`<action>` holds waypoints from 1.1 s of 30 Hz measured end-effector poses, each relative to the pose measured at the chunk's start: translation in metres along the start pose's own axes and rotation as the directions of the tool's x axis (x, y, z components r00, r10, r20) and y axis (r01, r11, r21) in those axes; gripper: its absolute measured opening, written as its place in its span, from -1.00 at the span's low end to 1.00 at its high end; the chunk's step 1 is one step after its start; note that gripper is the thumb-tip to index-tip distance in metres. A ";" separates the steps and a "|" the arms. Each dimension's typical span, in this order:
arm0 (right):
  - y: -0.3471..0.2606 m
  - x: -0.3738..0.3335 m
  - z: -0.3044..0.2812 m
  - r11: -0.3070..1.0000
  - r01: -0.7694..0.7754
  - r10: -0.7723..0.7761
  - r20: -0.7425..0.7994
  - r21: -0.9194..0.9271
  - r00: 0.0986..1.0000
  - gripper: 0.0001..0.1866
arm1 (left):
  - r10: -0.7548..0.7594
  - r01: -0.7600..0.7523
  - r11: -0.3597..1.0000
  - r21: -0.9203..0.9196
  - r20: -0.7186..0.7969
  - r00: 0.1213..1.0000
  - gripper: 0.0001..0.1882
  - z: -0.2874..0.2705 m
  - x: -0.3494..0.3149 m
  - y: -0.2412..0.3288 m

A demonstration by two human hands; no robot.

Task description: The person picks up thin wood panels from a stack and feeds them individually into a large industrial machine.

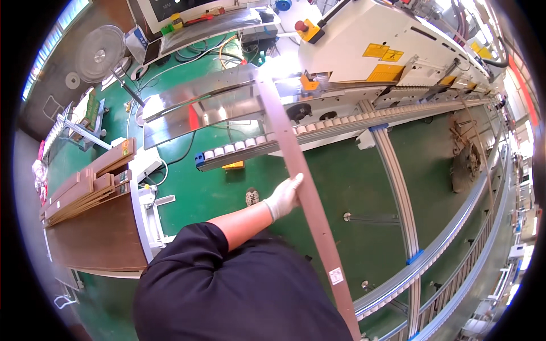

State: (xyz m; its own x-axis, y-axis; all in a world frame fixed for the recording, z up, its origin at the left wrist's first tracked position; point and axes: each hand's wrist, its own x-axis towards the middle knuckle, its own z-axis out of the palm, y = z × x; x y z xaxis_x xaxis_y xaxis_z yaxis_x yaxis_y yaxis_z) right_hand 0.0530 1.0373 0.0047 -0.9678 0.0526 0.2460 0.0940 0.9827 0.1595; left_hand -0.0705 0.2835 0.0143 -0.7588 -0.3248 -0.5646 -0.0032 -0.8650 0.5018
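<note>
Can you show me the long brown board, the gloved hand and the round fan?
Long brown board [312, 210], head view: its middle stretch.
Gloved left hand [284, 198], head view: back of the hand.
Round fan [100, 55], head view: its hub.

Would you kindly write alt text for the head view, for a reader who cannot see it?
A gloved left hand holds a long brown board crossing over a roller rail beside a white machine. More brown boards are stacked at left, and the floor is green.

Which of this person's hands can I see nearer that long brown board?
The left: the gloved left hand grips the long brown board at its left edge. The right hand is out of view, so its place can't be told.
</note>
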 end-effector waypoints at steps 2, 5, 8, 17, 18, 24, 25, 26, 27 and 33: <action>-0.036 0.029 -0.004 0.984 0.117 -0.072 -0.303 0.132 0.950 -0.75 | -0.077 0.066 0.992 0.112 0.099 0.992 -0.51 -0.014 0.018 0.001; -0.190 0.111 0.001 0.872 -0.084 0.073 0.040 0.483 0.996 -0.58 | -0.129 0.110 0.965 0.238 0.066 0.989 -0.49 -0.030 0.029 0.015; -0.401 0.149 -0.053 0.622 -0.025 -0.244 0.225 0.782 0.943 -0.61 | -0.189 0.163 0.912 0.375 0.033 0.981 -0.54 -0.040 0.022 0.054; -0.635 0.183 -0.092 0.567 0.035 -0.733 0.485 0.823 0.477 -0.43 | 0.368 -0.211 0.799 0.563 -0.181 0.912 -0.69 -0.113 0.081 0.212; -0.639 0.189 -0.087 0.590 -0.008 -0.728 0.536 0.808 0.427 -0.43 | 0.485 -0.311 0.538 0.784 0.014 0.874 -0.66 -0.136 0.102 0.217; -0.662 0.196 -0.083 0.611 0.170 -0.723 0.456 0.774 0.519 -0.38 | 0.103 -0.068 0.809 0.584 -0.027 0.994 -0.48 -0.101 0.145 0.246; -0.665 0.193 -0.076 0.589 0.202 -0.728 0.405 0.782 0.553 -0.37 | 0.100 -0.079 0.796 0.600 -0.002 0.995 -0.50 -0.094 0.148 0.249; -0.665 0.193 -0.070 0.569 0.235 -0.731 0.353 0.788 0.584 -0.36 | 0.096 -0.090 0.784 0.615 0.024 0.995 -0.51 -0.087 0.149 0.252; -0.661 0.196 -0.066 0.597 0.229 -0.720 0.388 0.769 0.575 -0.35 | 0.091 -0.102 0.771 0.629 0.050 0.995 -0.52 -0.082 0.152 0.255; -0.677 0.203 -0.083 0.674 0.182 -0.660 0.473 0.716 0.584 -0.33 | 0.060 -0.039 0.832 0.554 -0.020 0.998 -0.56 -0.071 0.160 0.260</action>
State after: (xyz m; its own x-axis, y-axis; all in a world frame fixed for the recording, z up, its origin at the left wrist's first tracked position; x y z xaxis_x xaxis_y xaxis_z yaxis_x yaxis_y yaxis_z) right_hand -0.1873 0.3679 0.0255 -0.7372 -0.5342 -0.4137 -0.2798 0.7987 -0.5326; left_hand -0.1464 -0.0203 0.0074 -0.7444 -0.3834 -0.5467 -0.3339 -0.4953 0.8020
